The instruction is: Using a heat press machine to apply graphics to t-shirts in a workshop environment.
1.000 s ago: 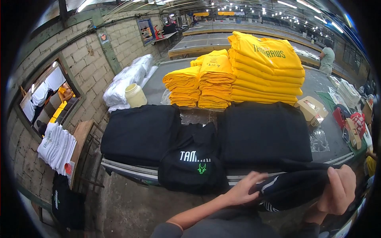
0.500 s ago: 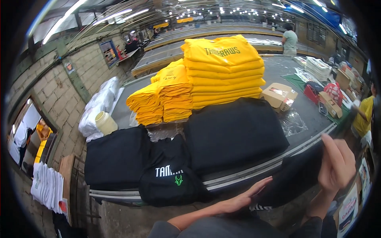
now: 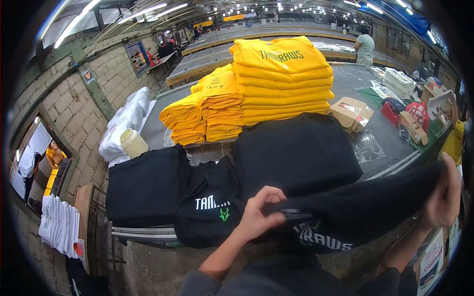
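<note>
Black shirt raised between two hands, in front of the bench's front edge.
Left hand has thumb and fingers parted at the shirt's left end, tips blurred, grip unclear; right hand sets straight fingers against the right end, thumb hidden, grip likewise unclear. Near the bench's left edge a cream tub stands open-mouthed; toward the right edge lies a cardboard box. Neither's contents can be made out.
</note>
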Demonstrator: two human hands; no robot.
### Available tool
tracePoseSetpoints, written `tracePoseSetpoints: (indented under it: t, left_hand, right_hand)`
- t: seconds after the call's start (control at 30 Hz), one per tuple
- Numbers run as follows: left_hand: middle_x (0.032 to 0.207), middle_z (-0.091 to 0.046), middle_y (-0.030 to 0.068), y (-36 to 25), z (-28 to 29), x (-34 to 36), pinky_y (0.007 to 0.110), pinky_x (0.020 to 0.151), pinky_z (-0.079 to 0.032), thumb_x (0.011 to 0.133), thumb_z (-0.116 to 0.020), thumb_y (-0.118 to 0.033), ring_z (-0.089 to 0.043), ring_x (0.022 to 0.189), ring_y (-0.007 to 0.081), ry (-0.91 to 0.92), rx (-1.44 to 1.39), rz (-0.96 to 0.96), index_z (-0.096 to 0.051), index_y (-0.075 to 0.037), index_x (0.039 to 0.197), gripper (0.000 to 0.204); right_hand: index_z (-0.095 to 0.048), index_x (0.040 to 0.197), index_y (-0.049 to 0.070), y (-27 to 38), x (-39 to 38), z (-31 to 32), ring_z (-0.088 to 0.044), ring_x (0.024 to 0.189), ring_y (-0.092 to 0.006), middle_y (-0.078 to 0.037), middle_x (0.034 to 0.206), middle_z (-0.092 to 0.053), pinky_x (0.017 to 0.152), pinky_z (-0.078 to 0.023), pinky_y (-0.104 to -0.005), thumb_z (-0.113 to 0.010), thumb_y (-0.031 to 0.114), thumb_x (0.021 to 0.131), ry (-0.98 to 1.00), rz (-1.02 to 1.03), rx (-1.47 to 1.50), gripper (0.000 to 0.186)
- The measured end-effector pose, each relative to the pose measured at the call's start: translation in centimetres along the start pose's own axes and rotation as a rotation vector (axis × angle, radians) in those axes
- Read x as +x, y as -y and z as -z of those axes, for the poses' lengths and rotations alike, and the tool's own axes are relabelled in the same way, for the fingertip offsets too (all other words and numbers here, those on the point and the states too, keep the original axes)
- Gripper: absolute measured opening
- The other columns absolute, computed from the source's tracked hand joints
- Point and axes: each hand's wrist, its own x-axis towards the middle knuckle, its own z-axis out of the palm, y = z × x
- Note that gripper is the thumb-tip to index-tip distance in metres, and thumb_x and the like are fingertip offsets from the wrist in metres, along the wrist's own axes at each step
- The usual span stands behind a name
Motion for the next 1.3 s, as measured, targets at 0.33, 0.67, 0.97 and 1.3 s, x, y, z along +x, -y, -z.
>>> tracePoseSetpoints:
  t: [0.33, 0.67, 0.97, 1.3]
  left_hand:
    - [0.076, -0.060, 0.0111, -2.6, 4.7, -4.2, 0.029, 0.063, -0.046, 0.076, -0.067, -0.008, -0.060, 0.068, 0.0209, -0.176, 0.578, -0.109, -0.060, -0.004, 0.099, 0.025]
    - [0.067, -0.053, 0.0105, -8.4, 7.6, -6.9, 0.032, 0.056, -0.040, 0.073, -0.061, -0.001, -0.052, 0.060, 0.0257, -0.635, 1.109, -0.339, -0.061, -0.002, 0.078, 0.005]
    - [0.074, -0.047, 0.0083, -5.0, 10.6, -9.2, 0.027, 0.064, -0.039, 0.088, -0.052, -0.009, -0.047, 0.067, 0.0196, -1.070, 1.248, -0.336, -0.052, 0.003, 0.082, 0.013]
    - [0.078, -0.053, 0.0085, -5.1, 9.3, -7.3, 0.026, 0.058, -0.034, 0.095, -0.041, -0.019, -0.044, 0.064, 0.0149, -1.331, 1.258, -0.929, -0.053, 0.004, 0.091, 0.026]
  right_hand:
    - [-0.060, 0.105, -0.006, -5.4, -2.1, -1.8, -0.060, 0.094, -0.0192, -0.014, 0.101, -0.064, 0.086, -0.044, -0.0272, -0.051, -0.007, 0.087, 0.028, -0.082, 0.000, 0.020]
    - [-0.059, 0.104, -0.004, -8.7, -6.0, -3.3, -0.056, 0.091, -0.0136, -0.007, 0.097, -0.060, 0.084, -0.041, -0.0235, -0.047, -0.003, 0.090, 0.120, -0.282, 0.180, 0.018]
    - [-0.055, 0.073, -0.007, -8.5, -15.7, -5.1, -0.045, 0.061, -0.0085, -0.001, 0.060, -0.047, 0.058, -0.040, -0.0266, -0.067, -0.001, 0.066, 1.136, -0.831, 0.825, 0.015]
    - [-0.053, 0.106, -0.008, -14.8, -13.3, -7.0, -0.052, 0.091, -0.0146, -0.009, 0.101, -0.057, 0.081, -0.040, -0.0238, -0.046, 0.013, 0.095, -0.340, -0.518, 0.183, 0.024]
